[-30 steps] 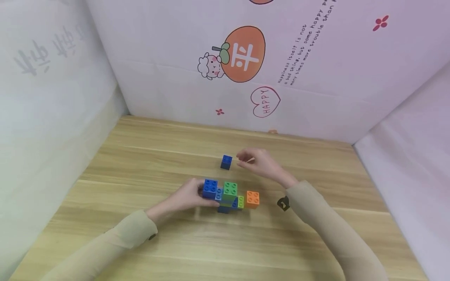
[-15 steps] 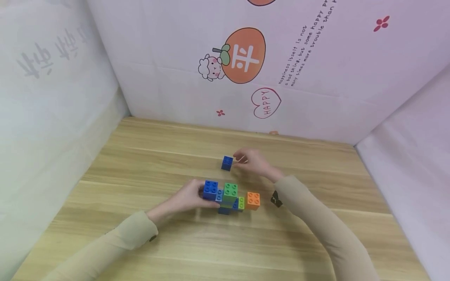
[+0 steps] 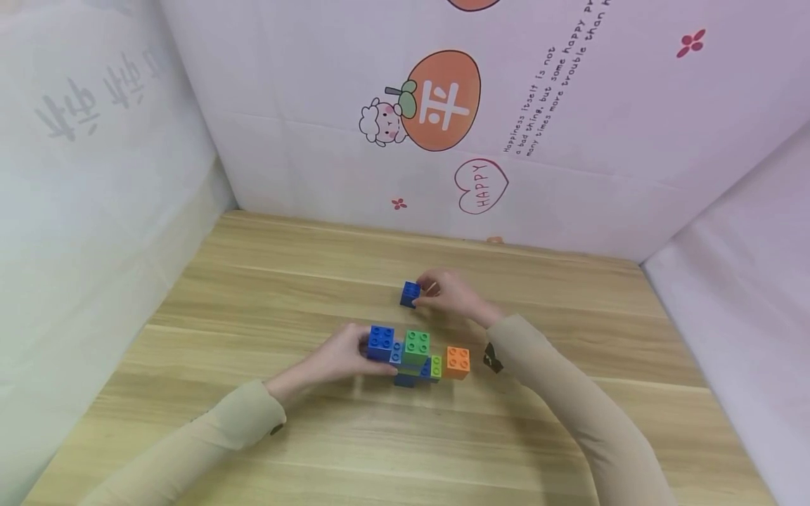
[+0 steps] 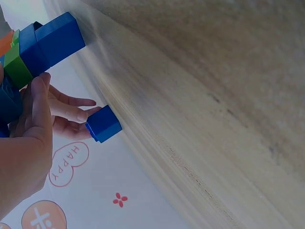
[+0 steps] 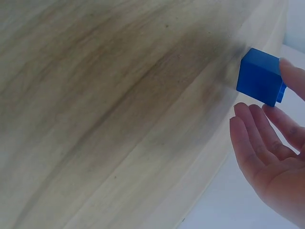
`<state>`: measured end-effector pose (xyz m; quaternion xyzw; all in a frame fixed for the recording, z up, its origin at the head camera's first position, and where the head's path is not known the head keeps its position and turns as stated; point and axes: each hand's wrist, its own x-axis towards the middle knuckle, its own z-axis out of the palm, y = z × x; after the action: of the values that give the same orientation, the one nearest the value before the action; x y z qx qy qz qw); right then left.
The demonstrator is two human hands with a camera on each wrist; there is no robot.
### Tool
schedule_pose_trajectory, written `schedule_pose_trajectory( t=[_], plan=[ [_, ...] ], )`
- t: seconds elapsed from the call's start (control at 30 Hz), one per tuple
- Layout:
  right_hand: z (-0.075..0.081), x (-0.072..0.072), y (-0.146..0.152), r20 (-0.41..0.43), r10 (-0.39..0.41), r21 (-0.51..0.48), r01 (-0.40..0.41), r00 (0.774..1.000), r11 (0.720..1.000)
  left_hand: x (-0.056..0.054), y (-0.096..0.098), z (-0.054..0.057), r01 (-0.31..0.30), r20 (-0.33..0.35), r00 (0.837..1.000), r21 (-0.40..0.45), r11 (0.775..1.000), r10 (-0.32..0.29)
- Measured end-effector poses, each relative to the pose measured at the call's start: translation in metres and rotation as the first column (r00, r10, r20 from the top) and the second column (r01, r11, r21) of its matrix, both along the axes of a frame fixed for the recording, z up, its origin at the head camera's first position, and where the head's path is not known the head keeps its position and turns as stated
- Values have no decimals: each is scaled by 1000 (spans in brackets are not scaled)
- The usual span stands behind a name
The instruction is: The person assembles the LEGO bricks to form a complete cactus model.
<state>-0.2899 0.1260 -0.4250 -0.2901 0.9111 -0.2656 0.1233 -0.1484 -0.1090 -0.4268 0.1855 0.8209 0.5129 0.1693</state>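
My left hand [image 3: 342, 351] grips a structure of toy building bricks at its left side, thumb on the near side, fingers mostly hidden behind. The structure has a dark blue brick [image 3: 381, 339] at the left, a taller green brick [image 3: 416, 344] mid-way, a lime brick [image 3: 436, 365] and an orange brick [image 3: 458, 360] at the right end. Beyond it, a single blue brick [image 3: 408, 294] is pinched by the thumb and index finger of my right hand [image 3: 452, 292]. In the right wrist view, the thumb lies on the blue brick's [image 5: 259, 76] studded end, other fingers loosely bent.
The wooden table [image 3: 304, 436] lies under both hands. A printed white sheet [image 3: 304, 161] rises at its back edge, with more white sheeting [image 3: 107, 232] at the left and right sides.
My right hand has moved left to the single blue brick, and its thumb and index finger have come onto it. The left hand and the structure stay almost where they were.
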Motion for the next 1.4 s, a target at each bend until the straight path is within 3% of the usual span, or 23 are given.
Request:
schedule_pose_trajectory(
  t=[0.67,1.03,1.4],
  plan=[
    [4,12,9,16,-25,-61,26,1000,998,1,2,0,4,9,1000,8,1000,-4],
    [24,40,13,1,-18,-105,18,1000,994,0,1,0,18,14,1000,42,999,-18],
    [45,68,15,-64,54,-160,-64,996,985,0,0,-3,21,9,1000,55,998,-22]
  ],
)
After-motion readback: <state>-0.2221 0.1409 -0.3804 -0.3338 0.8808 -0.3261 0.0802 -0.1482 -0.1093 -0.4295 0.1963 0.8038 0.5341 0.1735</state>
